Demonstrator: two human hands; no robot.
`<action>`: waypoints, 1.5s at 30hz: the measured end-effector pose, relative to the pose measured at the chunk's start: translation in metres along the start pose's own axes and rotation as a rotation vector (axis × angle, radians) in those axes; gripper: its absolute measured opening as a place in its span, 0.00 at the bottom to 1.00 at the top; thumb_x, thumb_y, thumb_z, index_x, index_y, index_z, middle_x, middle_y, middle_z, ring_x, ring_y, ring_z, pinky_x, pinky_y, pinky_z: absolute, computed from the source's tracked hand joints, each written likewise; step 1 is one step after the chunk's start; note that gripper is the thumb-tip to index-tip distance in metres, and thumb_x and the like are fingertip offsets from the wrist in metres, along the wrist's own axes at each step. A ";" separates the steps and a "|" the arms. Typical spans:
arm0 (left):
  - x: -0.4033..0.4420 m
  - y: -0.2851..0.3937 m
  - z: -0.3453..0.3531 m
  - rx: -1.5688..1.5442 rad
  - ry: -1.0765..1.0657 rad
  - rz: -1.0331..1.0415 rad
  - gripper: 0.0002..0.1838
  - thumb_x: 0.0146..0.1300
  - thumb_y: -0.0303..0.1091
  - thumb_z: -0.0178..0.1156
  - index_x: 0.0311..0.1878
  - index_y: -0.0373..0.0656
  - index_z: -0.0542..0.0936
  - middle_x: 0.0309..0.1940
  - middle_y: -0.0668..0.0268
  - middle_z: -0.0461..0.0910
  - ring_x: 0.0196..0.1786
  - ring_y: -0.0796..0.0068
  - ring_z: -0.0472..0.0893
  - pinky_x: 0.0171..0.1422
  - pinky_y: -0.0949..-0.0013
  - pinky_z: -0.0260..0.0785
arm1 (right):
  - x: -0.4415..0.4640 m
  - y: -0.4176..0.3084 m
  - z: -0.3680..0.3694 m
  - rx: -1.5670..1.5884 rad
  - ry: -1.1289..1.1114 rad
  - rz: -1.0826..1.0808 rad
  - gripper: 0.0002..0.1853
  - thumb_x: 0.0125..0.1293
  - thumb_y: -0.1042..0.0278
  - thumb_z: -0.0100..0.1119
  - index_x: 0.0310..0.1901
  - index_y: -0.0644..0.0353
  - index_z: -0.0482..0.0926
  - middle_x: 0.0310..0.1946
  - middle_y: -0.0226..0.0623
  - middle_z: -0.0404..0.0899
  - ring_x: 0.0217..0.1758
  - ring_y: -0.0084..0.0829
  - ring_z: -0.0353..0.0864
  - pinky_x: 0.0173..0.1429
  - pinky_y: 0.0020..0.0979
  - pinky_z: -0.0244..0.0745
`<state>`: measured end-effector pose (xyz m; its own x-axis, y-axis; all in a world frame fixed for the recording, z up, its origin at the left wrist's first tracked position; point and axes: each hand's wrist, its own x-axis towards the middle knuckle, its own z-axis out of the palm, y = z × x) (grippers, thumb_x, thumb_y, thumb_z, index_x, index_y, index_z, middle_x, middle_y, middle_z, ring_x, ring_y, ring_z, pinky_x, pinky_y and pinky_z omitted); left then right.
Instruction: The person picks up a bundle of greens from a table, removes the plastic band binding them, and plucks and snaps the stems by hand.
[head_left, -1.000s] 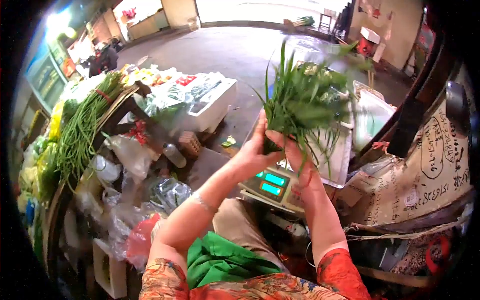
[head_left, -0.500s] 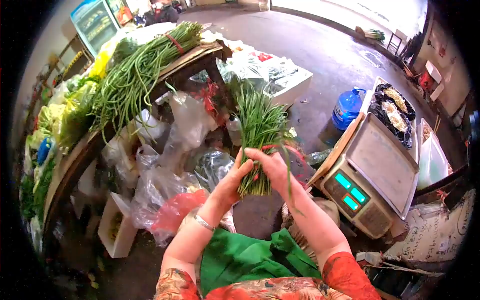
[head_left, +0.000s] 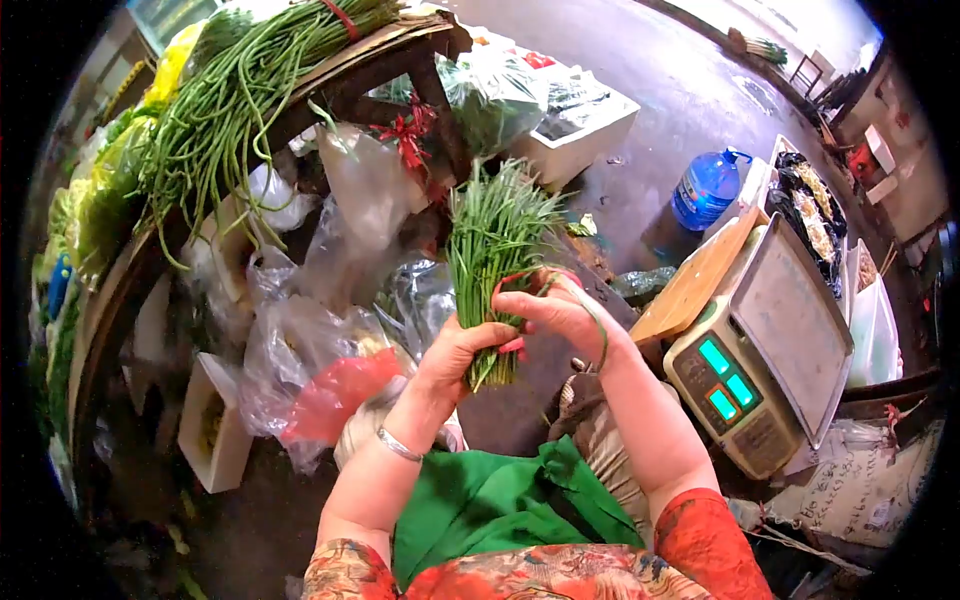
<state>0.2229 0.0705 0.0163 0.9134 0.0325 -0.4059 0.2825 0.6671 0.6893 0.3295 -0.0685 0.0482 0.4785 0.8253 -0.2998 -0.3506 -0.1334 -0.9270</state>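
To the left of the scale (head_left: 745, 440), and well apart from it, we see the bundle of green stalks (head_left: 485, 265), held in front of the person's lap with its tops pointing away from the body. The left hand (head_left: 460, 352) is closed around the lower part of the stalks, its thumb laid across them. The right hand (head_left: 562, 312), which is between the bundle and the scale, is partly open, with bent fingers. A red tie (head_left: 514, 345) lies against the bundle and passes by these fingers; we cannot tell how firmly the right hand has hold of it.

Just along the left side of the scale we notice a wooden board (head_left: 692, 288), and beyond it a blue water bottle (head_left: 704, 192). The scale carries a metal tray (head_left: 790, 320), and its display (head_left: 728, 376) is lit. Behind the scale is a black plastic bag (head_left: 828, 262) with pale contents. Farther left from the scale, past the bundle, we find clear plastic bags (head_left: 262, 370) and a red bag (head_left: 345, 395). Farthest to its left, long green beans (head_left: 235, 120) hang down over a table edge.
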 end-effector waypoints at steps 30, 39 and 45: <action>-0.022 0.016 -0.029 0.159 -0.021 -0.048 0.27 0.50 0.25 0.66 0.55 0.36 0.72 0.40 0.57 0.79 0.35 0.66 0.81 0.34 0.66 0.79 | 0.037 0.044 -0.099 0.390 0.682 -0.345 0.13 0.70 0.59 0.54 0.43 0.56 0.84 0.26 0.25 0.78 0.25 0.18 0.72 0.33 0.23 0.69; -0.032 0.010 -0.042 0.218 -0.046 -0.094 0.28 0.49 0.28 0.67 0.56 0.39 0.70 0.35 0.56 0.80 0.25 0.67 0.80 0.30 0.68 0.76 | 0.036 0.042 -0.109 0.480 0.708 -0.385 0.12 0.70 0.60 0.55 0.43 0.57 0.83 0.26 0.27 0.78 0.24 0.19 0.74 0.27 0.23 0.70; -0.041 0.026 -0.049 0.152 0.034 -0.074 0.26 0.50 0.22 0.66 0.54 0.36 0.72 0.41 0.58 0.79 0.34 0.68 0.82 0.33 0.66 0.80 | 0.030 0.045 -0.120 0.496 0.824 -0.406 0.14 0.72 0.57 0.52 0.49 0.56 0.80 0.32 0.29 0.80 0.29 0.21 0.75 0.35 0.27 0.74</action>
<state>0.1787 0.1232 0.0214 0.8789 0.0143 -0.4768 0.3917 0.5488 0.7385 0.4246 -0.1160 -0.0295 0.9700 0.1033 -0.2201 -0.2428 0.4643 -0.8518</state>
